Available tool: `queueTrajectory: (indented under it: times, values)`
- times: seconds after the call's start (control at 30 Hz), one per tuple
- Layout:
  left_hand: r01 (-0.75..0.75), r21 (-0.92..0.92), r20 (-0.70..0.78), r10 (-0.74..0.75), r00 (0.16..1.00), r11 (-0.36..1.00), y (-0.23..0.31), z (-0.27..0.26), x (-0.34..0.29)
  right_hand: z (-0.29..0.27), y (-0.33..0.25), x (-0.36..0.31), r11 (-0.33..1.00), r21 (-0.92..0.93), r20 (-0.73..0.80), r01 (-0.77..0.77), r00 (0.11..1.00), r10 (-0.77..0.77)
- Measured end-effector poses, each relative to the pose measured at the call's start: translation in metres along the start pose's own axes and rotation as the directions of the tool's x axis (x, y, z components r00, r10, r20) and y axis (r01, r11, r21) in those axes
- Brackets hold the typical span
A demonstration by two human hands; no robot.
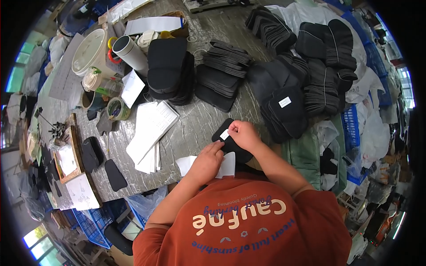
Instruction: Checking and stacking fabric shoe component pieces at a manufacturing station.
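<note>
A black, rounded flat pad [240, 154] lies at the near edge of the table, in front of my body. On its upper part sits a small white label [225, 134]. The thumb and fingers of my right hand [245, 135] are pinched together at the label's right edge. My left hand [208, 158] lies against the pad's left side, fingers stretched out and fingertips just below the label. Under and beside the left hand are white paper sheets [228, 166]. My hands cover parts of the pad.
Stacks of black pads [167, 66] stand at the back, with a labelled stack [286, 113] at the right. Loose papers [148, 131], a white tumbler [129, 52], a tape roll [118, 109] and a white bucket [88, 52] are on the left. A blue crate [350, 126] is at the right.
</note>
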State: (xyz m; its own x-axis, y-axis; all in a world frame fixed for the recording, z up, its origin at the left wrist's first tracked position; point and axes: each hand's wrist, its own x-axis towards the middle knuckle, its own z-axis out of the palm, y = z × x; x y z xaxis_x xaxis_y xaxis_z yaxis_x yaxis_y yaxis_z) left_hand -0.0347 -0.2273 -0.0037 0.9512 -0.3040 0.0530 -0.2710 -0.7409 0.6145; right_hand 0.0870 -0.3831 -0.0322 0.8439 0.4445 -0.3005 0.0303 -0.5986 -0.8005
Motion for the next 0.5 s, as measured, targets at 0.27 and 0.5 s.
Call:
queueTrajectory:
  times: [0.27,0.5]
  values:
    - [0.034,0.062,0.052,-0.037,0.998,0.998,0.004,0.001,0.004,-0.002,-0.003,0.000,1.000,0.003,0.018,-0.014,1.000,0.014]
    - [0.025,0.087,0.053,-0.030,0.998,0.996,0.004,0.002,0.006,0.004,0.002,0.000,0.997,0.068,-0.105,-0.032,0.994,0.039]
